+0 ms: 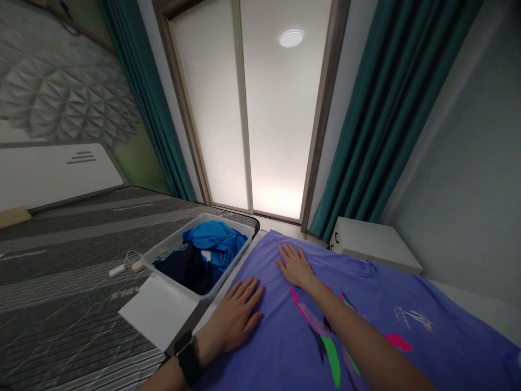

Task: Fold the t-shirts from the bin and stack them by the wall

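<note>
Left grip: open; we rest it on the purple shirt, spread over the white surface.
Right grip: open, flat, farther up.
Clothes bin: on the bed, close left of the shirt.
Cabinet: past the shirt.

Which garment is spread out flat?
The purple garment under the left hand and right hand; the bright blue garment and dark navy one lie bunched in the bin.
</note>
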A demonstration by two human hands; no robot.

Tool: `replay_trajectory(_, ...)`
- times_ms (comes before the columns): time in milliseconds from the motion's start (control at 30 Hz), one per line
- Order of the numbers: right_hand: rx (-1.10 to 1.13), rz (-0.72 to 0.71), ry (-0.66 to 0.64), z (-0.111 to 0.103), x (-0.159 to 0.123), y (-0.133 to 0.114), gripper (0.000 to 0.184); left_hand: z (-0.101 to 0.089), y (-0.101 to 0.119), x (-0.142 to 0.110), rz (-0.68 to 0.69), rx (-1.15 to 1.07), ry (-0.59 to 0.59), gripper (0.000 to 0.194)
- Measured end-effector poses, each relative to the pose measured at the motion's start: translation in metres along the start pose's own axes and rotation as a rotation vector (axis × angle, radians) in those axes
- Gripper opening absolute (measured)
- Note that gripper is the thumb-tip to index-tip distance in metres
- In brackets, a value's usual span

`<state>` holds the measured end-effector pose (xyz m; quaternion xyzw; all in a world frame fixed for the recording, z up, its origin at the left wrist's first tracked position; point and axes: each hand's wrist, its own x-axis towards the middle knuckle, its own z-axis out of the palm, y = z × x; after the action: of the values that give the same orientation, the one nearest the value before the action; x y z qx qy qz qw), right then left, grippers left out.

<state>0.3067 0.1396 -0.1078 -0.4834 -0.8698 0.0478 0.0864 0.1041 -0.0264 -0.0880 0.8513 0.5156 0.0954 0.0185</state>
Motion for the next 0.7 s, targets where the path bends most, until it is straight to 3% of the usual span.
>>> replay_trajectory(133, -0.009, -0.012, -0.002, -0.016, -0.042, 0.009, 0.058, 0.007, 0.028, 0.041, 0.043, -0.032, 0.021, 0.056)
replay_trajectory(333, -0.024, 0.120, -0.001, -0.034, -0.142, 0.058, 0.058, 0.030, 0.076, 0.098, 0.146, -0.069, 0.019, 0.057)
replay_trajectory(500, -0.081, 0.319, 0.030, -0.034, -0.209, 0.117, 0.058, 0.053, 0.083, 0.107, 0.200, -0.030, 0.023, 0.057)
replay_trajectory(700, -0.224, 0.607, 0.078, -0.033, -0.253, 0.201, 0.058, 0.061, 0.074, 0.101, 0.167, 0.037, 0.042, 0.057)
